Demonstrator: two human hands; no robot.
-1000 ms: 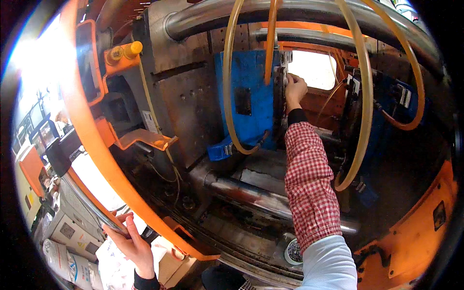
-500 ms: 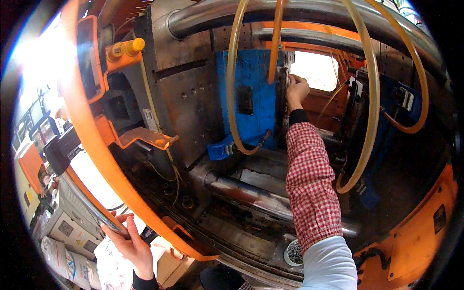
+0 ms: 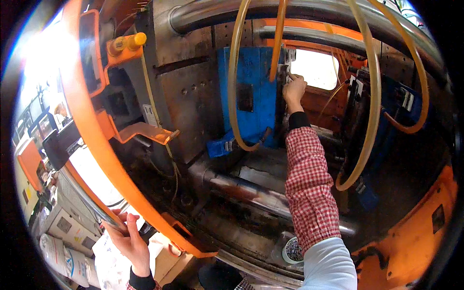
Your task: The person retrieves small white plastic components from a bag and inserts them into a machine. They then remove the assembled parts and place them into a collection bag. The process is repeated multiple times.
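Observation:
My right hand [image 3: 294,92] reaches far into the machine, at the inner face of a blue mould half [image 3: 260,92]. Its fingers are curled, with fingertips against or very close to the mould's dark edge; whatever they hold, if anything, is hidden. My left hand [image 3: 133,247] is low on the left, with its fingers round a metal bar [image 3: 94,205] beside the orange door frame [image 3: 108,166] and the thumb pointing up. A second, dark and blue mould half [image 3: 369,113] faces the first across a gap.
Looping yellowish hoses [image 3: 375,96] hang in front of both mould halves. Thick steel tie bars [image 3: 251,193] cross above and below. A white cup of dark granules [image 3: 293,251] stands by my right forearm. An orange bracket [image 3: 145,133] juts out at left; sacks [image 3: 63,258] lie outside.
My right hand has come slightly down and left along the mould's edge, and its fingers have shifted. The left hand stays on the bar. The view has tilted a little.

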